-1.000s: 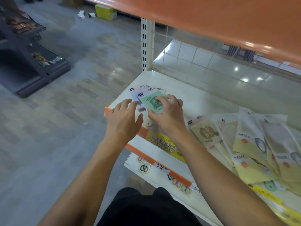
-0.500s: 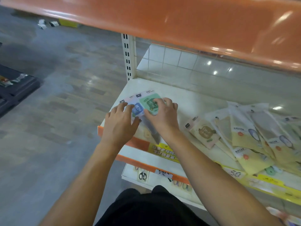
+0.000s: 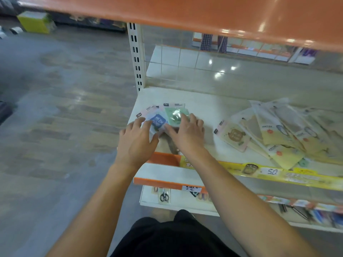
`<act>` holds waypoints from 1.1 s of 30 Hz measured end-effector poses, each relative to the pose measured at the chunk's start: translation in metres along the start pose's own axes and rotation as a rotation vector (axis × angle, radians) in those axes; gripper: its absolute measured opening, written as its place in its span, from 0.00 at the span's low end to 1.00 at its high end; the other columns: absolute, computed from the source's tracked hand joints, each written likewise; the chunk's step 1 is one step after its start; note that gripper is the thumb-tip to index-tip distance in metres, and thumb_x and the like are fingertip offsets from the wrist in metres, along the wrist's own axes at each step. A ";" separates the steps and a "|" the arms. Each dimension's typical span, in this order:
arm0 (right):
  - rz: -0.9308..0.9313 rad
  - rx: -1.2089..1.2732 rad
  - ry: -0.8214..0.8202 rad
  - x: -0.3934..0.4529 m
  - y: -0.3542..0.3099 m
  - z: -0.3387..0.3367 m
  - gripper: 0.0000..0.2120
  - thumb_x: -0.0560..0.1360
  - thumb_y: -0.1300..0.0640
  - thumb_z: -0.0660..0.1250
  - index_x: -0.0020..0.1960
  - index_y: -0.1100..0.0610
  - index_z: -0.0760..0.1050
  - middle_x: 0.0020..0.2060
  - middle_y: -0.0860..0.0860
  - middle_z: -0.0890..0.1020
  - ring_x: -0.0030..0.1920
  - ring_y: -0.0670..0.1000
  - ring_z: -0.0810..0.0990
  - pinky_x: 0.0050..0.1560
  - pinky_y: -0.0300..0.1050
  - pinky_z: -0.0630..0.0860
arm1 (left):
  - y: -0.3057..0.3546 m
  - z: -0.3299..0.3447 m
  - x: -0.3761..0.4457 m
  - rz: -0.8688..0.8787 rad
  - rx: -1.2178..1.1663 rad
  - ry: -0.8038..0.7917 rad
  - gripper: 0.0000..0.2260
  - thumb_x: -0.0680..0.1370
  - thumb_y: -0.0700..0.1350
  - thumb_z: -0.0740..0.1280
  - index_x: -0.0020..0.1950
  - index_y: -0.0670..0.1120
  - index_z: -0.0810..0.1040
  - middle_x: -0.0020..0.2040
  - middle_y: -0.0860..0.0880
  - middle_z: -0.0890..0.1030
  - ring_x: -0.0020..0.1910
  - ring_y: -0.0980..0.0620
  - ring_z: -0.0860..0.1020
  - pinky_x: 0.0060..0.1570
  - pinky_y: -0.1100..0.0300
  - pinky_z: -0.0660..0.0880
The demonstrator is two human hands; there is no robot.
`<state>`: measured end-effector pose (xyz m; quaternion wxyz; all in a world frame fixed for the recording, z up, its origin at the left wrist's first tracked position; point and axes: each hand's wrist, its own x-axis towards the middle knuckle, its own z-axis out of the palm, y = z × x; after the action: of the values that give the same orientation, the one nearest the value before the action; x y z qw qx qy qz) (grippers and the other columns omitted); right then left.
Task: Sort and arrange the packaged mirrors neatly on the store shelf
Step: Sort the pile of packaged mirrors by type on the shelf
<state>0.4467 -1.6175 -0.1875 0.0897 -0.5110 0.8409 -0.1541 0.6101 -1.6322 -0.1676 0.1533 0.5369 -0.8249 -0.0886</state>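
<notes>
A small fanned stack of packaged mirrors lies at the left end of the white shelf (image 3: 204, 104). A blue-labelled pack (image 3: 157, 121) and a green-labelled pack (image 3: 175, 115) show on top. My left hand (image 3: 136, 140) rests on the stack's left side with fingers spread flat over the packs. My right hand (image 3: 185, 134) lies on the green pack, fingers stretched forward and pressing down. Further right a loose heap of cream and yellow mirror packs (image 3: 282, 132) spreads over the shelf, one beige pack (image 3: 234, 136) nearest my hand.
An orange shelf (image 3: 204, 13) overhangs just above. A perforated white upright (image 3: 136, 56) stands at the shelf's left back corner. A yellow price strip (image 3: 278, 172) runs along the front edge. Lower shelves hold scissors (image 3: 164, 196). Grey floor lies to the left.
The view has tilted up and shifted. Both hands stay on the small stack, and the blue pack now shows more fully beside the green one.
</notes>
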 end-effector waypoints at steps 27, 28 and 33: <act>0.258 0.066 0.383 -0.113 0.204 -0.095 0.22 0.75 0.49 0.67 0.66 0.56 0.73 0.62 0.56 0.75 0.65 0.61 0.71 0.60 0.58 0.73 | 0.216 0.057 -0.022 0.519 -0.091 -0.207 0.20 0.78 0.52 0.62 0.68 0.47 0.70 0.68 0.46 0.70 0.65 0.42 0.71 0.58 0.47 0.68; 0.270 0.067 0.398 -0.118 0.217 -0.100 0.22 0.74 0.49 0.68 0.66 0.56 0.73 0.62 0.56 0.76 0.64 0.61 0.72 0.60 0.59 0.73 | 0.230 0.059 -0.027 0.530 -0.091 -0.222 0.20 0.78 0.52 0.62 0.69 0.48 0.69 0.68 0.46 0.70 0.65 0.42 0.70 0.59 0.47 0.68; 0.310 0.095 0.445 -0.138 0.280 -0.126 0.23 0.75 0.50 0.67 0.68 0.56 0.73 0.62 0.56 0.76 0.64 0.60 0.72 0.61 0.57 0.73 | 0.294 0.074 -0.047 0.598 -0.095 -0.246 0.22 0.78 0.53 0.62 0.71 0.49 0.68 0.68 0.47 0.70 0.66 0.43 0.70 0.59 0.46 0.69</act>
<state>0.2382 -1.3538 -0.1689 -0.0507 -0.3252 0.8998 -0.2864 0.3500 -1.4706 -0.1532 0.0966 0.2485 -0.9532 -0.1423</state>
